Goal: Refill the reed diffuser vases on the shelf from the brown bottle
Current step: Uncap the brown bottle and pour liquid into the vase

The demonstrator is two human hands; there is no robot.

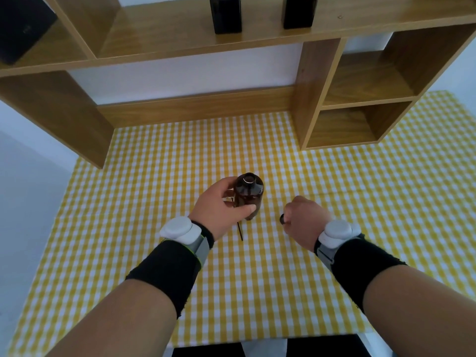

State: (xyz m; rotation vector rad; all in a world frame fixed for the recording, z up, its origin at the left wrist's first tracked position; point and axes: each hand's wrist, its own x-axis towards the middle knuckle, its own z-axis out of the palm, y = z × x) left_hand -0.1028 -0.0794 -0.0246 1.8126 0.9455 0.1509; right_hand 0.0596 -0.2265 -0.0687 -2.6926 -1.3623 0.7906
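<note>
Holding brown bottle [248, 195] upright on checked cloth [257, 279], mouth open.
Curls left hand [219, 206] round it, over a black reed [239, 231]; pinches a dark cap [282, 219] in right hand [305, 219], bare cloth between grips; well beyond, two dark vases [226, 15] on the shelf [154, 39].

The tabletop [373, 240] is covered by a yellow-and-white checked cloth [123, 253] that fills the lower frame. A wooden shelf unit [195, 106] stands on the cloth across the top of the frame, with two open cubbies at the upper right. On its upper board stand two dark vases, one at upper centre [226, 14] and one just right of it [298, 11], well apart. A dark box [23, 27] sits at the upper left. At the frame's centre a brown bottle [248, 194] stands upright, uncapped, with a thin dark reed [240, 231] lying on the cloth beside its base.
</note>
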